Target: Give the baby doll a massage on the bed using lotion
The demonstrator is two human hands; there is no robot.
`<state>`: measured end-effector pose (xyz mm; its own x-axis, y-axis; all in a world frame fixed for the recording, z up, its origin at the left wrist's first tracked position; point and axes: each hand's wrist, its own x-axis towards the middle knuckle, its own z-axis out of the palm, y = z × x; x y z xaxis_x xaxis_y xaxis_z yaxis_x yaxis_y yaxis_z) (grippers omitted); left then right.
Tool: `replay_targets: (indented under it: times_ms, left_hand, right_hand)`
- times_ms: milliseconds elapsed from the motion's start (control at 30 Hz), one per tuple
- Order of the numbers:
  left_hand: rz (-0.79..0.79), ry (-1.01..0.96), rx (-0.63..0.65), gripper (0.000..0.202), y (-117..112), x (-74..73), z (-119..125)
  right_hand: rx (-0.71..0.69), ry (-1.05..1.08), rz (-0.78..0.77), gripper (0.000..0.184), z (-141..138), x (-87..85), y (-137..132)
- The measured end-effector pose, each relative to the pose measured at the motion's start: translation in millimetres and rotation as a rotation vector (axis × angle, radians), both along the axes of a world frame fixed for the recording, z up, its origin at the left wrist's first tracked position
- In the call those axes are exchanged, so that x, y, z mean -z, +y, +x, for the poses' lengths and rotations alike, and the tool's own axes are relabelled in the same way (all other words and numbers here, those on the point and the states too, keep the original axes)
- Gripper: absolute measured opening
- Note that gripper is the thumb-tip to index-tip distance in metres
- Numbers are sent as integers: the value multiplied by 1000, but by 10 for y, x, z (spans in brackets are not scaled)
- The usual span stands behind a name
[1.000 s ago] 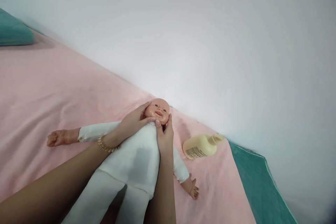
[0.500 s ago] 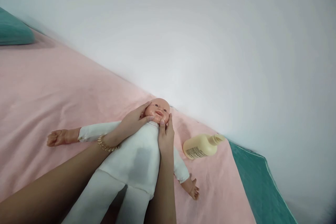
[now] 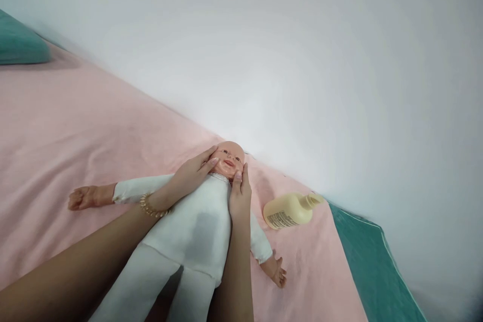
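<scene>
At the far left a teal pillow (image 3: 20, 45) lies at the edge of the bed, whose pink blanket (image 3: 75, 126) covers most of the view and runs up to the white wall (image 3: 302, 60).

A baby doll (image 3: 196, 221) in a white suit lies on its back on the blanket, head toward the wall, legs toward the near edge. Its bare left-side arm (image 3: 88, 196) stretches flat to the left, well apart from everything else, so the body stays spread and steady.

The left hand (image 3: 188, 178), with a gold bead bracelet (image 3: 151, 207) at the wrist, reaches in from the near left. It lies open, palm on the doll's shoulder and chest, fingers (image 3: 207, 158) spread along the left cheek of the doll's head (image 3: 229, 158). It grips nothing; it seems to rest there to cradle and steady the head.

The right hand (image 3: 240, 196) comes up over the doll's chest from the near side. It is also open and loose, thumb and fingertips touching the chin and right cheek, closed around nothing. With one hand on each side, the face is framed between them, as if being stroked or rubbed.

To the right, near the doll's other arm (image 3: 275, 271) but not touching it, a pale yellow lotion bottle (image 3: 289, 210) lies on its side on the blanket, cap pointing right, within easy reach. Beyond it, teal bedding (image 3: 373, 266) shows where the blanket ends.
</scene>
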<state>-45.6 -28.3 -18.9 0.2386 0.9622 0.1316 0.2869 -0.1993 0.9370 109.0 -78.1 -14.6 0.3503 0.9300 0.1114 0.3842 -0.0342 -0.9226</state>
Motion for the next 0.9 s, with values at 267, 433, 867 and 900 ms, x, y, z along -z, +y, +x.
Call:
replay_targets:
  times_ms: [267,433,867,900]
  left_hand:
    - [-48,-92,18,74,-65,-99,15]
    - [-41,-117,26,72,-135,-158,-2]
    - [-17,-15,-1,65,-24,-20,7]
    - [-10,-6,-3,64,-26,-22,5]
  right_hand:
    - [-44,88,4,90,-16,-19,-9]
    - [-32,65,-4,87,-25,-36,-11]
    - [-18,-48,-12,77,-1,-30,-9]
    - [-12,-53,-15,76,0,-25,-6]
